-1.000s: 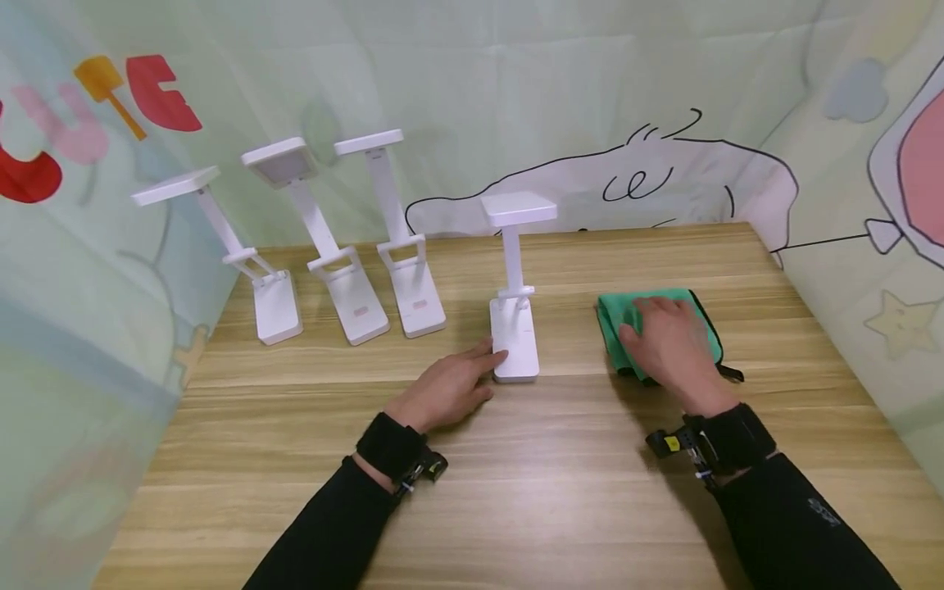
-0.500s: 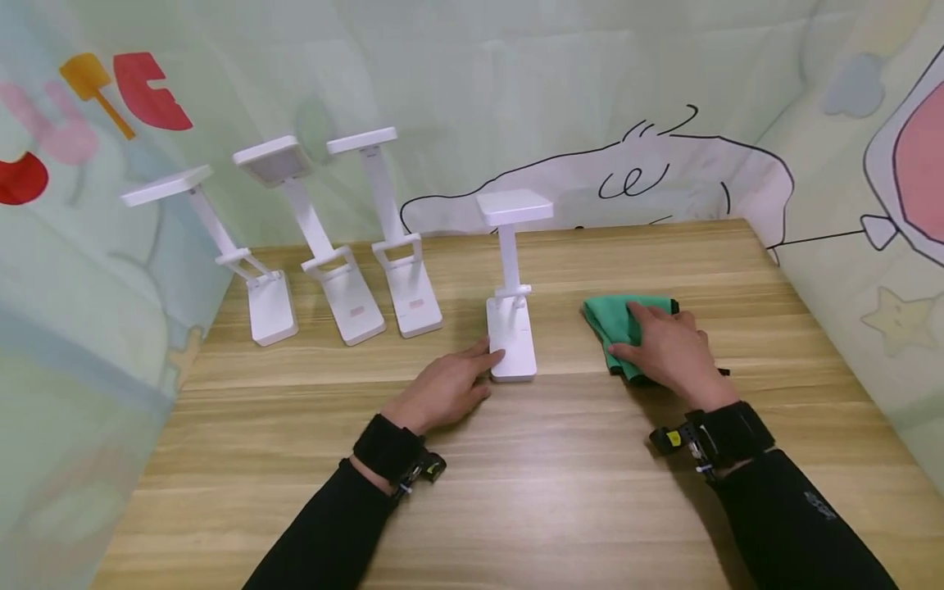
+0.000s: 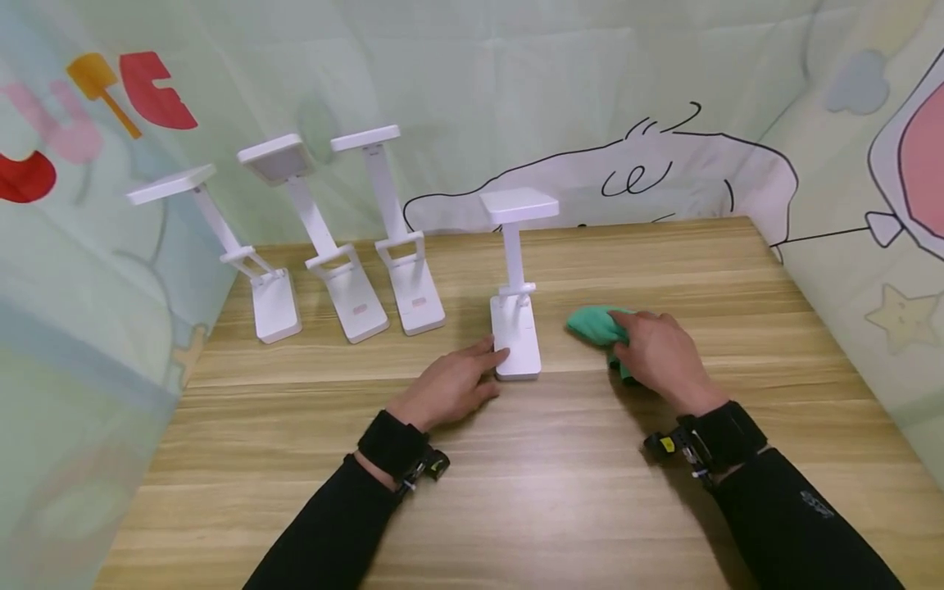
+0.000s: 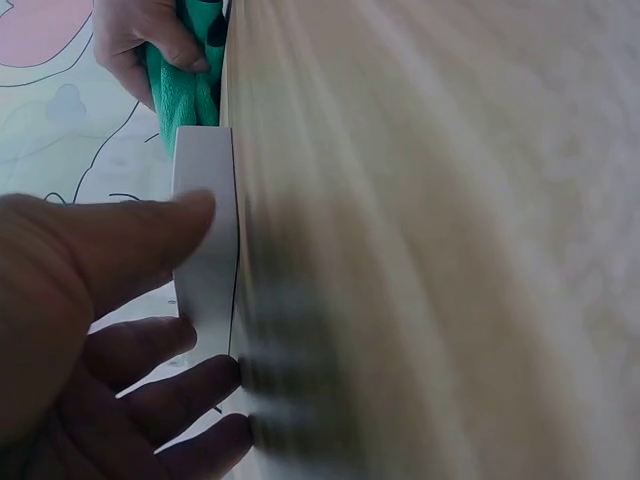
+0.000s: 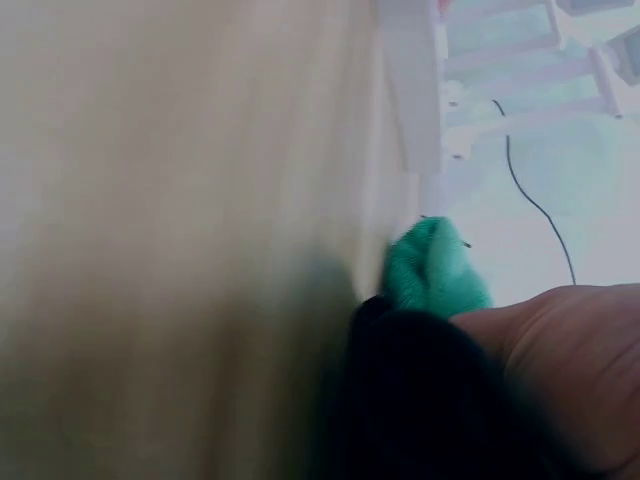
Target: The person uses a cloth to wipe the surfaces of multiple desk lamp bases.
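In the head view my left hand (image 3: 450,385) rests at a white desk lamp (image 3: 516,340), one fingertip on top of its base and other fingers along the left side. The left wrist view shows the thumb in front of the end of the lamp base (image 4: 206,250). My right hand (image 3: 664,356) grips a green cloth (image 3: 596,324) with dark edging, bunched under the fingers close over the table. Part of the cloth (image 5: 437,272) sticks out past the hand in the right wrist view; the rest is hidden.
Three more white desk lamps stand at the back left: a left one (image 3: 276,307), a middle one (image 3: 356,301) and a right one (image 3: 415,295). The wooden table (image 3: 560,492) is backed by a printed curtain (image 3: 516,98) along the rear and sides.
The green cloth, lying flat and folded under my right hand earlier, has been gathered up into a bunch and shifted a little left. My left hand stays at the lamp base.
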`<act>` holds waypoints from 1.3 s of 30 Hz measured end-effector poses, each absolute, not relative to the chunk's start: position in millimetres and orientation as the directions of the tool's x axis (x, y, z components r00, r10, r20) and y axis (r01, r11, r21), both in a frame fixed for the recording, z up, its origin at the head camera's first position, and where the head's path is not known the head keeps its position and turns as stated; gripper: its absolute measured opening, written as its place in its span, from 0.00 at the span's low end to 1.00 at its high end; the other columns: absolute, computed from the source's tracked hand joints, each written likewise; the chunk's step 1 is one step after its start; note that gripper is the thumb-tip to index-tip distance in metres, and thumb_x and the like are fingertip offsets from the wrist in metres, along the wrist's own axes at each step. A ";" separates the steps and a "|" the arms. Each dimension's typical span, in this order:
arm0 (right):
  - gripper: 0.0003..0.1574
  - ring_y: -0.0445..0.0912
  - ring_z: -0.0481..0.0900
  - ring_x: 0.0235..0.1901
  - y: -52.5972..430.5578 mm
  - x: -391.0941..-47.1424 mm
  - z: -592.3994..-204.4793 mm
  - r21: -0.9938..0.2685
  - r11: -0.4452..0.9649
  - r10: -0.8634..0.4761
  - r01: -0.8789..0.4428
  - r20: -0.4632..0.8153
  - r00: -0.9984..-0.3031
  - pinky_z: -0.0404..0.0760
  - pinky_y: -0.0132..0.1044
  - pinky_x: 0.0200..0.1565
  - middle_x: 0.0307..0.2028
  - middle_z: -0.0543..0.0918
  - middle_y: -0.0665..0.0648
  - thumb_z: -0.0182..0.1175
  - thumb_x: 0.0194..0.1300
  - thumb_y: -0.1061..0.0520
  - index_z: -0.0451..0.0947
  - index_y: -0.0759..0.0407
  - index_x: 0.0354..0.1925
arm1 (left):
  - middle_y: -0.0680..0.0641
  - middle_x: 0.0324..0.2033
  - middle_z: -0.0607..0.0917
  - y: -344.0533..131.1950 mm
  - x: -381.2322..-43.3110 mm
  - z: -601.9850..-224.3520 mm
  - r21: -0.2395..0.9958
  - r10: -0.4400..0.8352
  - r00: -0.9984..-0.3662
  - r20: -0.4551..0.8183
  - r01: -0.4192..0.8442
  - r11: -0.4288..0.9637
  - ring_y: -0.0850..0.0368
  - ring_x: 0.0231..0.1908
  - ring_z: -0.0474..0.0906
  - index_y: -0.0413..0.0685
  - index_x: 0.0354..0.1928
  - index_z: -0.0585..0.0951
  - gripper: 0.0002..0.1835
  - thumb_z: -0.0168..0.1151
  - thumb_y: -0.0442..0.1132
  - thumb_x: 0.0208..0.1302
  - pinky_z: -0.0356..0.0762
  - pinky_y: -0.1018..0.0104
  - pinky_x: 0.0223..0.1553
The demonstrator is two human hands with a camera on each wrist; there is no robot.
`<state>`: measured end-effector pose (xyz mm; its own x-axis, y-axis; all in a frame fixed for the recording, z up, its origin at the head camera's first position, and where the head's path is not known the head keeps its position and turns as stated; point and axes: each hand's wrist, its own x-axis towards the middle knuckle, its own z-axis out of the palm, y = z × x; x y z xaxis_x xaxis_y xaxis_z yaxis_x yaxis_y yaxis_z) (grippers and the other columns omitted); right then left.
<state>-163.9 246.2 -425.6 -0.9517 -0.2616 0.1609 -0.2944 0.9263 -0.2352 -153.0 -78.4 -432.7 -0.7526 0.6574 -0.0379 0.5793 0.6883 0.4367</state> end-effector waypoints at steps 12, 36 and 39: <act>0.30 0.56 0.78 0.43 171.5 -174.1 -390.6 -0.320 0.844 -0.387 -0.431 0.194 -0.901 0.79 0.55 0.44 0.48 0.81 0.64 0.69 0.54 0.62 0.71 0.59 0.55 | 0.41 0.66 0.71 -80.1 -167.4 -434.1 0.388 0.663 -0.744 0.081 0.637 0.666 0.52 0.64 0.67 0.47 0.67 0.71 0.29 0.61 0.48 0.66 0.68 0.56 0.63; 0.18 0.50 0.69 0.26 150.8 -194.2 -411.0 -0.096 0.903 -0.413 -0.420 0.084 -0.907 0.70 0.39 0.16 0.27 0.75 0.58 0.53 0.66 0.51 0.85 0.57 0.43 | 0.44 0.61 0.77 -66.2 -171.1 -422.2 0.319 0.658 -0.753 0.015 0.627 0.711 0.50 0.50 0.79 0.50 0.61 0.78 0.25 0.61 0.52 0.65 0.80 0.60 0.44; 0.14 0.51 0.69 0.25 165.1 -191.6 -408.2 -0.048 0.920 -0.380 -0.390 0.135 -0.915 0.68 0.40 0.13 0.20 0.73 0.56 0.55 0.63 0.54 0.82 0.58 0.25 | 0.43 0.62 0.76 -68.3 -172.2 -422.2 0.333 0.653 -0.757 0.000 0.616 0.714 0.48 0.54 0.77 0.49 0.61 0.78 0.25 0.61 0.52 0.65 0.79 0.58 0.49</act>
<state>-191.6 165.1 -408.2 -0.9148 -0.3805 0.1352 -0.3896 0.9197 -0.0478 -172.2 -68.3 -422.2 -0.7574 0.6529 -0.0003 0.6155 0.7143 0.3331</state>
